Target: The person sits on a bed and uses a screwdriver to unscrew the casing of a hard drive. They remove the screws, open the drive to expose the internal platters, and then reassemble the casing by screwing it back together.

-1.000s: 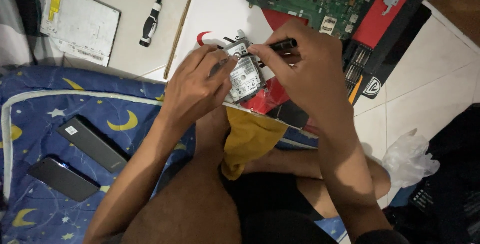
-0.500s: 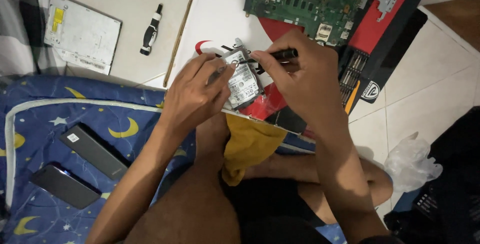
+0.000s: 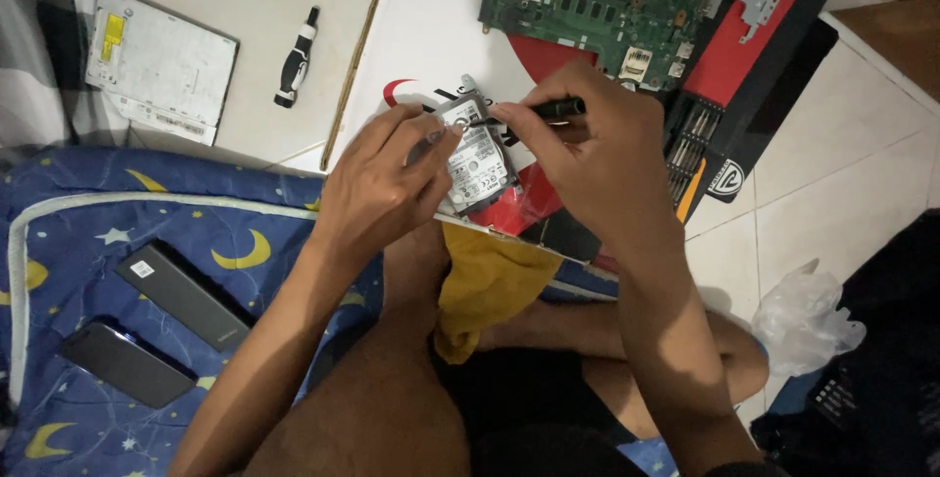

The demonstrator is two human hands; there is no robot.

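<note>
left hand (image 3: 387,183): fingers curled, clasping | right hand (image 3: 597,159): pinch grip, fingertips together

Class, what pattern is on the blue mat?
Yellow crescent moons and pale stars on the blue mat, seen in the head view.

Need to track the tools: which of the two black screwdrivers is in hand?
The slim black screwdriver pinched in the right hand, over the silver hard drive. The other black-handled screwdriver lies untouched on the beige board.

A home floor: tiles (image 3: 862,144), moon-patterned bedding (image 3: 196,232), laptop circuit board (image 3: 597,7) spread out
</note>
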